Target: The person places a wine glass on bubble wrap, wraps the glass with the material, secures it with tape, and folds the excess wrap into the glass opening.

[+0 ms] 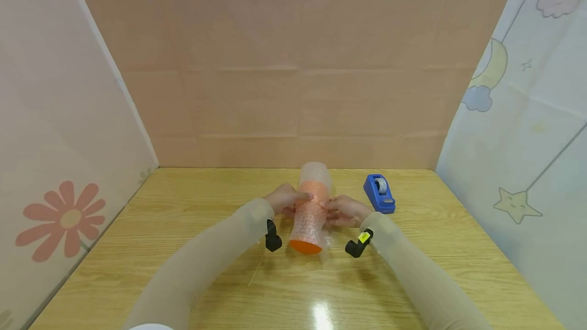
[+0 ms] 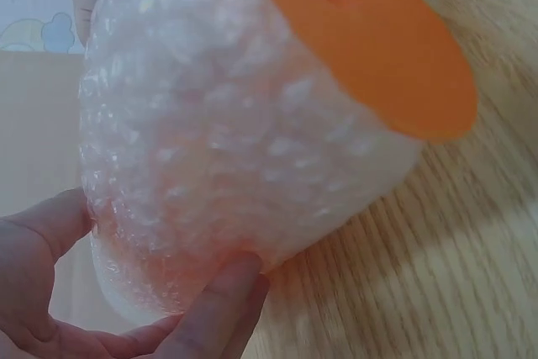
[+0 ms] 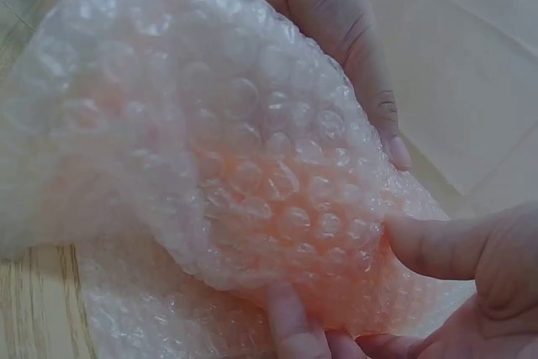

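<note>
A long orange object wrapped in bubble wrap [image 1: 313,220] lies over the middle of the table, its flat round orange end [image 1: 305,247] uncovered and facing me. What the object is, the wrap hides. My left hand [image 1: 285,199] holds it from the left, thumb on top and fingers lower down; the left wrist view shows thumb and fingers spread round the wrap [image 2: 210,132]. From the other side my right hand [image 1: 347,211] grips the bubble wrap, thumb above and fingertips beneath, as the right wrist view shows. A loose flap of wrap [image 3: 101,124] stands out there.
A blue tape dispenser [image 1: 379,195] with a roll of tape stands to the right, just past my right hand. The wooden table [image 1: 206,248] ends at a pinkish back wall [image 1: 298,116]. Patterned side walls rise left and right. A thin pale strip [image 1: 256,271] lies near my left forearm.
</note>
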Demonstrator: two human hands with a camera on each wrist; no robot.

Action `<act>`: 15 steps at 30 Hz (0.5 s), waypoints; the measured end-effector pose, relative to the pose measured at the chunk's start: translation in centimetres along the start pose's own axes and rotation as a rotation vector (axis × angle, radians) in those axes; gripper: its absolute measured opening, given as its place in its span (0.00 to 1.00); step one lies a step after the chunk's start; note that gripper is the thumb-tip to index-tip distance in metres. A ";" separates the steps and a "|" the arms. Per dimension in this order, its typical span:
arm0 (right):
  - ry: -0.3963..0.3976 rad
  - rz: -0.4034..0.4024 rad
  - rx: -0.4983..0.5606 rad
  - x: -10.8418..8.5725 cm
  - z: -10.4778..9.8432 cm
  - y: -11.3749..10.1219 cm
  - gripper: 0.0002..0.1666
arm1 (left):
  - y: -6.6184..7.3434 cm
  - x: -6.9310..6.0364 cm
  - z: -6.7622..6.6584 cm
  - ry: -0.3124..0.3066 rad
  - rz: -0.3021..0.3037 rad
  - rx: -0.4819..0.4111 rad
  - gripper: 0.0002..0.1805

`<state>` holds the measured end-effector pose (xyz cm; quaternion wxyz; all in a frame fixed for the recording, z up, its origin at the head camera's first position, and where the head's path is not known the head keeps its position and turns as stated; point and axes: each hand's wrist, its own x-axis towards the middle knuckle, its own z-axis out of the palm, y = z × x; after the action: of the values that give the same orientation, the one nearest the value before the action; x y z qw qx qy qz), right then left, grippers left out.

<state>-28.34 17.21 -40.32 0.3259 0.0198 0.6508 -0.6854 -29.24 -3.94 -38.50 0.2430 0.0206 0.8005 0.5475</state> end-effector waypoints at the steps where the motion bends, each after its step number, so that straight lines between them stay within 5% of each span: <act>1: -0.004 0.008 0.007 0.0 0.0 0.0 0.18 | 0.0 0.0 0.0 0.007 0.002 0.013 0.27; 10: -0.039 -0.017 -0.052 -0.1 -0.2 -0.1 0.21 | 0.5 -0.4 0.0 0.040 0.009 0.064 0.29; 15: 0.010 -0.031 -0.147 -0.2 -0.2 -0.4 0.19 | 0.7 -0.7 0.2 0.051 0.008 0.074 0.29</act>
<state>-28.47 17.42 -39.95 0.3126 -0.0106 0.7012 -0.6407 -28.71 -3.73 -37.67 0.2194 0.0190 0.8261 0.5186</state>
